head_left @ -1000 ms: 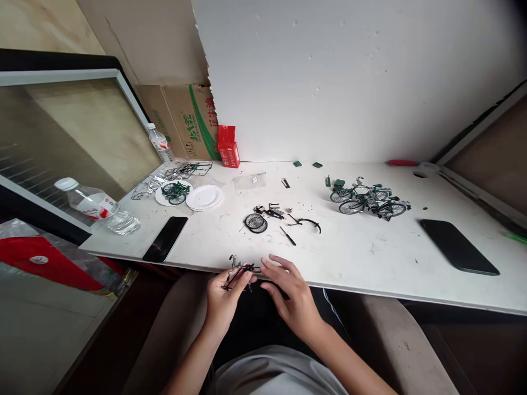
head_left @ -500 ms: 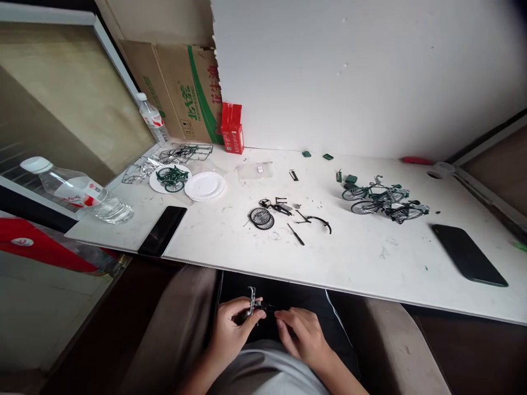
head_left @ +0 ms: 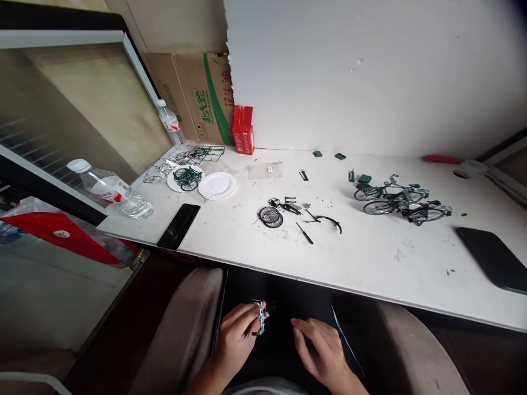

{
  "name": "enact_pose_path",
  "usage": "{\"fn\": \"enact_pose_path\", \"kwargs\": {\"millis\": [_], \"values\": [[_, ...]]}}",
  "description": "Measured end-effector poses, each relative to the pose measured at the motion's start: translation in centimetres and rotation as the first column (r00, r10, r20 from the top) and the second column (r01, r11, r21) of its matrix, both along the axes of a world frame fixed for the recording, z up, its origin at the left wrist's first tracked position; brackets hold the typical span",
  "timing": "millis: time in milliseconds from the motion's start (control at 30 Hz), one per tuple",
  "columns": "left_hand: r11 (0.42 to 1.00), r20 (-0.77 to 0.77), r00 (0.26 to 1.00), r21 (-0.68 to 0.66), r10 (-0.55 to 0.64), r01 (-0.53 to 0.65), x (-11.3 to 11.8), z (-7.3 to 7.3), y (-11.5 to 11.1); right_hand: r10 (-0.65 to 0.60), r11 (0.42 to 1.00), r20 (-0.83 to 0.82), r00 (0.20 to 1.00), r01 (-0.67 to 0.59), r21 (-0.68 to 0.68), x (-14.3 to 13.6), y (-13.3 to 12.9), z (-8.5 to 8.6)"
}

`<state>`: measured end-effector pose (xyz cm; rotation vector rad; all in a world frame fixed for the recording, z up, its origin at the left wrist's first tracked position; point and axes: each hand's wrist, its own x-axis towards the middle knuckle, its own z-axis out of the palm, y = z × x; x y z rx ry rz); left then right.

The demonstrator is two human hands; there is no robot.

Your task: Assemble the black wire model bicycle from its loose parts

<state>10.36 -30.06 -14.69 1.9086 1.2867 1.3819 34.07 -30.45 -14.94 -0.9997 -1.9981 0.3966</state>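
Over my lap, my left hand is closed around a small silver-grey model bicycle handlebar, held upright between thumb and fingers. A thin dark piece sticks out from its right side; the rest is hidden by the fingers. To the right, apart from it, my right hand has loosely bent fingers with nothing visible in them. On the table beyond lie black model wheels, a black curved mudguard part, a small black screwdriver-like stick and other small black parts.
Two model bicycles stand at the right, near a black phone-like slab. At the left are a phone, white paper plates, green bicycle parts and a water bottle. A red box stands at the back.
My right hand has drawn away from the handlebar to the right, and its fingers have loosened. My left hand still holds the handlebar, slightly turned. The view has shifted left.
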Motion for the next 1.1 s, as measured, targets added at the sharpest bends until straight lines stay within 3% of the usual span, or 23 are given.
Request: {"fn": "enact_pose_path", "kwargs": {"millis": [200, 300, 467, 600, 733, 867, 1100], "values": [[0.996, 0.071, 0.996, -0.058, -0.057, 0.061, 0.1, 0.4, -1.3, -0.026, 1.0, -0.023, 0.999, 0.025, -0.015, -1.0, -1.3, 0.2], [0.991, 0.134, 0.991, -0.13, 0.032, -0.014, 0.4, 1.3, -1.3, -0.093, 0.992, -0.065, 0.994, 0.087, -0.088, -1.0, -0.9, 0.7], [0.972, 0.195, 0.979, -0.236, 0.059, -0.011, 1.0, 3.2, -1.2, -0.092, 0.988, -0.191, 0.977, 0.066, -0.139, -1.6, -0.8, 3.1], [0.95, 0.282, 0.96, -0.298, -0.005, 0.092, 2.1, 5.0, 0.5, -0.109, 0.987, -0.29, 0.951, 0.068, -0.146, -2.6, 0.3, 5.4], [0.927, 0.388, 0.919, -0.313, -0.073, 0.205, 3.1, 6.3, 3.2, -0.183, 0.974, -0.382, 0.906, 0.113, -0.199, -2.8, 2.6, 6.5], [0.907, 0.451, 0.886, -0.319, -0.109, 0.273, 3.4, 6.8, 5.2, -0.138, 0.97, -0.439, 0.888, 0.032, -0.24, -2.4, 4.7, 6.8], [0.887, 0.495, 0.859, -0.33, -0.128, 0.322, 3.3, 7.4, 7.1, -0.117, 0.977, -0.463, 0.879, 0.018, -0.214, -2.4, 6.6, 7.7]]}}
